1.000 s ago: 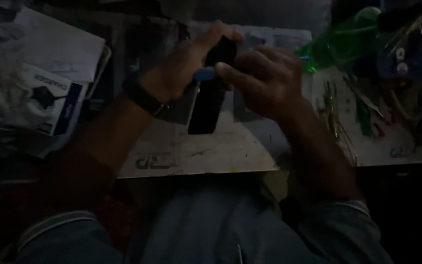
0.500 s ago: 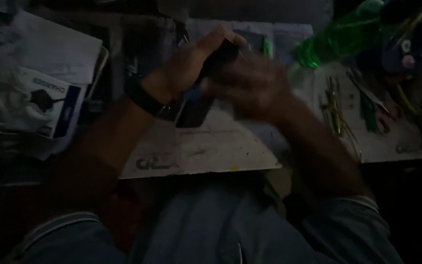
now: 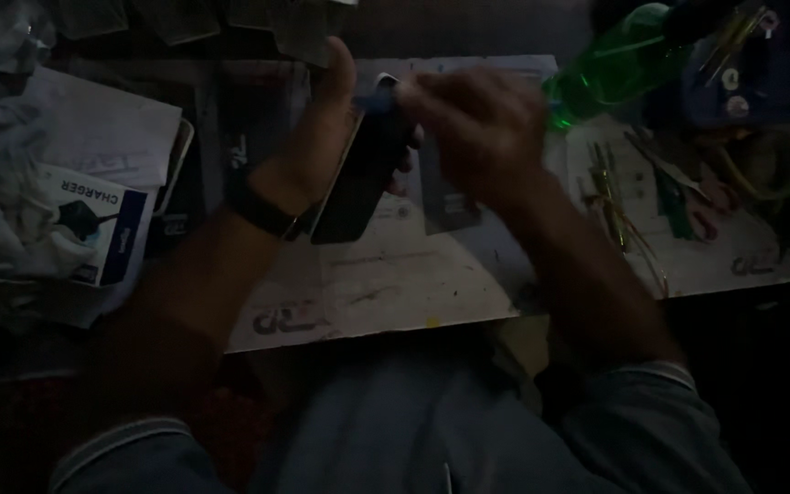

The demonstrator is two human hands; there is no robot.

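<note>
Pretty dark room, only the table [image 3: 395, 293] catches any light. Its top is a pale, stained sheet with paint specks and dark printed marks near the front edge. On the far left sits a heap of crumpled white paper [image 3: 11, 201] with a small white-and-blue box [image 3: 102, 233] on it, black picture of a plug on the front. Top right there's a green plastic bottle [image 3: 619, 69] lying tilted, and below it a scatter of tools [image 3: 660, 197], too dim to sort out. The left hand [image 3: 317, 137] grips a dark phone [image 3: 363, 178] above the table, fingers wrapped round its edge. The right hand [image 3: 482, 128] is blurred, touching the phone's top; can't tell how its fingers sit.
</note>
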